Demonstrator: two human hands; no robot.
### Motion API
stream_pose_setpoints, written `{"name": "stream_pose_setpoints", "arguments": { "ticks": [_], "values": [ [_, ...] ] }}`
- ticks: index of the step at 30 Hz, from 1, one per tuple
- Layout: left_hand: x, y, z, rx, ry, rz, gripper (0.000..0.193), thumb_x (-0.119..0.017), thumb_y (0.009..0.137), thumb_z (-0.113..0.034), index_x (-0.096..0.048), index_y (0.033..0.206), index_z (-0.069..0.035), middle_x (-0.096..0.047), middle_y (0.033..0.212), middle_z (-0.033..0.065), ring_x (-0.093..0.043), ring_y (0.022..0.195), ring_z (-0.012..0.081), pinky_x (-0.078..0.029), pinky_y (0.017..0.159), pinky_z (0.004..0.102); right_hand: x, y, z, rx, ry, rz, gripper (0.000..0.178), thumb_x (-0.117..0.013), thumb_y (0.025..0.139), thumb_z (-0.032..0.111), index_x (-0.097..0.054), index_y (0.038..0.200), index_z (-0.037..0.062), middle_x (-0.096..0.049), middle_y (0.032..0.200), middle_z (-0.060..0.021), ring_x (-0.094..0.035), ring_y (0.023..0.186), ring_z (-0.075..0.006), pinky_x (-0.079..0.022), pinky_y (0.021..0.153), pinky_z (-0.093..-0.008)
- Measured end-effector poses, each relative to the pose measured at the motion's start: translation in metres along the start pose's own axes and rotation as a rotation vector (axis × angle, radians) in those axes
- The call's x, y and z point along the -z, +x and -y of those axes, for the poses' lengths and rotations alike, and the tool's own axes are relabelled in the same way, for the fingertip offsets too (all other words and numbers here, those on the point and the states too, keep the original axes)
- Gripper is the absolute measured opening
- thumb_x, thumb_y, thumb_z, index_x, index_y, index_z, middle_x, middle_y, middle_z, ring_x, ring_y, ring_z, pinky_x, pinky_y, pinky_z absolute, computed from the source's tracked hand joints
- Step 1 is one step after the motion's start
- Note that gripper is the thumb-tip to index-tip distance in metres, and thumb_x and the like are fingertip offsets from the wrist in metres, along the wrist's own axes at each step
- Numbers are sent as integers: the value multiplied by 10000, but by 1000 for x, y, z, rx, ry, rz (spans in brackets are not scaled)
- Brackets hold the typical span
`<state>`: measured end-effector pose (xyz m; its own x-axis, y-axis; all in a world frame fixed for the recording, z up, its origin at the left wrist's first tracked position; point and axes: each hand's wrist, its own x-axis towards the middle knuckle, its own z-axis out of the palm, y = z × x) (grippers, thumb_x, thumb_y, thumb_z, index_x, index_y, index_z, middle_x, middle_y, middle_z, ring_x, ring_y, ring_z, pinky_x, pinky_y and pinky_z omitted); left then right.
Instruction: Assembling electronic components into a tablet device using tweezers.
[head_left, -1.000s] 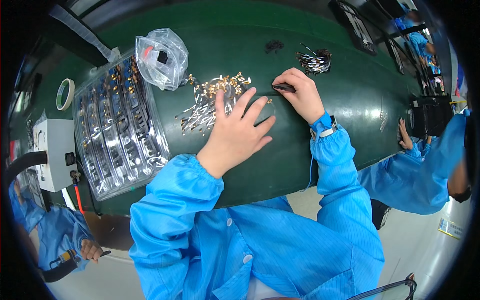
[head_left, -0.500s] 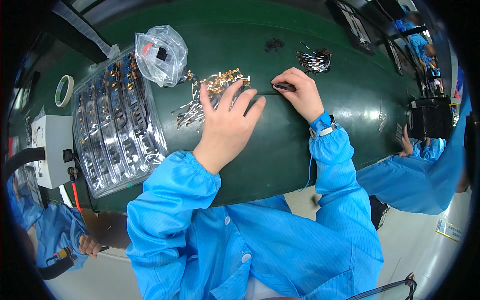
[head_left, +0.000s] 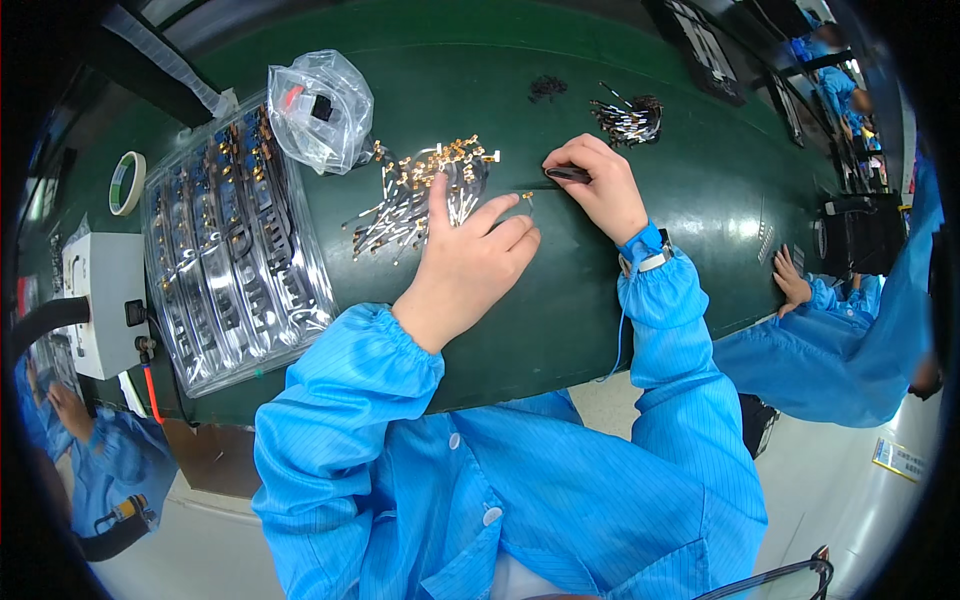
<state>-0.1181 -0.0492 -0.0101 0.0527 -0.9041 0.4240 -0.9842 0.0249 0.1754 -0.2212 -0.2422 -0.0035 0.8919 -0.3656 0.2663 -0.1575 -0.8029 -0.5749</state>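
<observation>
My left hand is above the near right side of a pile of thin cables with gold and silver ends. One of its fingers reaches over the pile, while the others are bent together. At those bent fingertips a single thin cable with a gold end sticks out, its lower part hidden by the hand. To the right, my right hand is closed around a slim black object, mostly covered by the fingers. Its kind cannot be made out.
Left of the pile are a clear bag and a clear compartment tray of parts. Beyond it stand a white box and a tape roll. Small black pieces and a dark cable bundle lie at the back. Co-workers flank the bench.
My left hand's spread fingers have drawn together and shifted slightly right. A gold-ended cable now shows at its fingertips, apart from the pile. My right hand stays almost still.
</observation>
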Motion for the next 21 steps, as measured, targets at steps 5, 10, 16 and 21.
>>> {"name": "stream_pose_setpoints", "arguments": {
  "ticks": [5, 10, 16, 21],
  "values": [
    [-2, 4, -2, 20, 7, -80, 218, -559, 768, -155, -624, 977, -155, -563, 1040, -37, -503, 1096, 152, -260, 944, 675, 2, -2, -1, -30, 37, 1, 224, -639, 695, -68, -637, 891, 40, -574, 856, -67, -603, 789, -204, -496, 687, -285],
    [-3, 6, -2, 41, 107, -39, 299, -586, 762, -166, -609, 1058, -132, -541, 1134, -44, -482, 1122, 165, -231, 954, 678, -5, 2, -10, 14, 18, -6, 211, -675, 724, 60, -638, 925, 115, -575, 874, -46, -614, 786, -218, -497, 665, -311],
    [-1, 6, -2, 39, 70, 55, 357, -663, 746, -225, -602, 1094, -171, -540, 1160, -70, -465, 1155, 152, -191, 975, 668, -2, 1, -9, 43, -20, 2, 190, -667, 726, -3, -624, 903, 52, -568, 864, -68, -605, 773, -215, -503, 680, -299],
    [0, 5, -4, 55, 27, 43, 356, -678, 729, -230, -606, 1074, -178, -537, 1162, -53, -459, 1164, 157, -204, 965, 673, 2, -1, -8, 12, 87, 10, 180, -651, 748, -25, -643, 917, 37, -582, 885, -69, -600, 790, -198, -498, 696, -277]
  ]
}}
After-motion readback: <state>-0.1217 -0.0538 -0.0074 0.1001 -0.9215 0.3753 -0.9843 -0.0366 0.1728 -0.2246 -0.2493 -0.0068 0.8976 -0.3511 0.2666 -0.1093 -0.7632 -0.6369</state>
